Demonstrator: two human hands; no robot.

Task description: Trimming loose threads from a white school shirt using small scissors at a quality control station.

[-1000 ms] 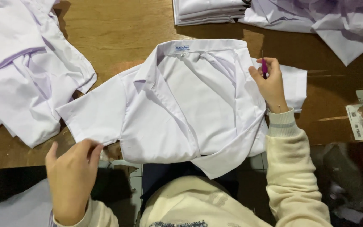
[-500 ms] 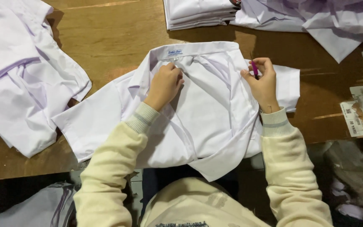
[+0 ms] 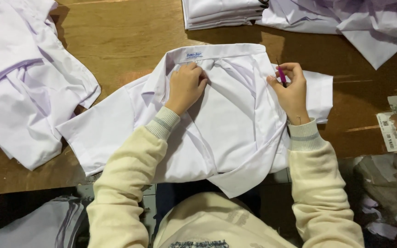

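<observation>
Right now a white shirt [image 3: 226,133] lies spread front-up on a brown wooden bench [image 3: 125,41], collar away from the person, its hem hanging just over the near edge. The left hand [image 3: 185,86] rests on the shirt just below the collar, fingers curled down and pressing the cloth; it grips nothing that I can see. The right hand [image 3: 291,89] sits at the shirt's right shoulder, fingers closed around a small pink tool [image 3: 281,75] with a thin dark tip pointing up; the hand touches the cloth there. Both arms wear cream sleeves with ribbed cuffs.

The bench is worn plywood with a warm grain and a few scuffs. At its left a loose heap of white shirts [image 3: 19,82] spills toward the near edge, lying just beside the spread shirt's left sleeve. At the far edge a neat stack of folded shirts [image 3: 224,13] sits near the collar, and beside it to the right more crumpled shirts [image 3: 345,20] are piled. On the bench's right side, well apart from the hands, torn paper labels [image 3: 394,124] are stuck to the wood.

Below the near edge the floor is dim; some pale cloth [image 3: 37,225] lies at lower left and scraps of paper at lower right
</observation>
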